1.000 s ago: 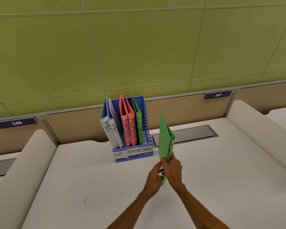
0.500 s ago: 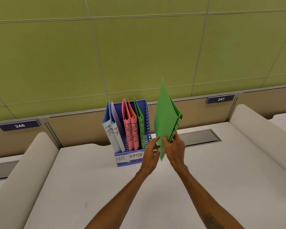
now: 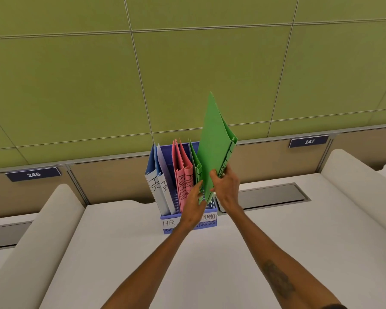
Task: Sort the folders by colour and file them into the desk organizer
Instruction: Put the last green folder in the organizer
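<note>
Two hands meet at the green folder (image 3: 214, 141), which tilts above the desk organizer (image 3: 210, 225) at the desk's (image 3: 143, 253) back edge. The right hand (image 3: 226, 188) pinches its lower spine. The left hand (image 3: 194, 204) lays straight fingers against its bottom corner, which is at the rightmost compartment.

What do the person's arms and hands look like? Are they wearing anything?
Both forearms are bare: no sleeves, gloves or watch show. The left hand and right hand carry no rings that I can see. A dark tattoo marks the right forearm.
</note>
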Motion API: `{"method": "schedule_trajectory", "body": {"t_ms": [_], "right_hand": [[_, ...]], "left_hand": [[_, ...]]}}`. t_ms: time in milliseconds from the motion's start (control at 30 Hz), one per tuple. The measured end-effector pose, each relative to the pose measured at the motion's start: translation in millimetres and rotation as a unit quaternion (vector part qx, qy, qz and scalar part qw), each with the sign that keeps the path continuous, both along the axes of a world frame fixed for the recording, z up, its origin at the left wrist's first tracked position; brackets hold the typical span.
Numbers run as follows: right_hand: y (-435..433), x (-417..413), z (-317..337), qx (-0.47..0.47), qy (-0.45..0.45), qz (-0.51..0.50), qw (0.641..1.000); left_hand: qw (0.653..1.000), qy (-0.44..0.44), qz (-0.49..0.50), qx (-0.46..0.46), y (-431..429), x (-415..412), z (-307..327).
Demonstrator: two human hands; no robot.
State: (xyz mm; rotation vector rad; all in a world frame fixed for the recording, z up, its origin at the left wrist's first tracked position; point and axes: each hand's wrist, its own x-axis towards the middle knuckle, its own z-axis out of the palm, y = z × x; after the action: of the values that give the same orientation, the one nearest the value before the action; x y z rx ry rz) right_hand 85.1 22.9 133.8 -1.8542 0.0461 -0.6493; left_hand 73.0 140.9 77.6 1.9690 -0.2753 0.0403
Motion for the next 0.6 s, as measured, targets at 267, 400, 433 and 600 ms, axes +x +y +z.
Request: {"method": "schedule_trajectory", "body": {"t_ms": [267,400,433,600], "right_hand": [[22.8,30.3,-24.6,0.000,0.067,0.010,0.998],[26.8,32.6,-44.2,-0.005,0.103,0.014,0.995],[27.2,32.4,-49.1,-0.007,0.111,0.014,0.994],[28.3,34.9,-65.9,-0.036,0.150,0.000,0.988]], "left_hand": [[0.996,-0.047,-0.009,0.074,23.5,3.6,-7.8],[0.994,-0.036,-0.012,0.099,33.7,9.9,-15.4],[0.994,-0.036,-0.012,0.102,34.9,11.4,-16.7],[0.992,-0.023,-0.017,0.120,38.8,16.5,-26.6]]}}
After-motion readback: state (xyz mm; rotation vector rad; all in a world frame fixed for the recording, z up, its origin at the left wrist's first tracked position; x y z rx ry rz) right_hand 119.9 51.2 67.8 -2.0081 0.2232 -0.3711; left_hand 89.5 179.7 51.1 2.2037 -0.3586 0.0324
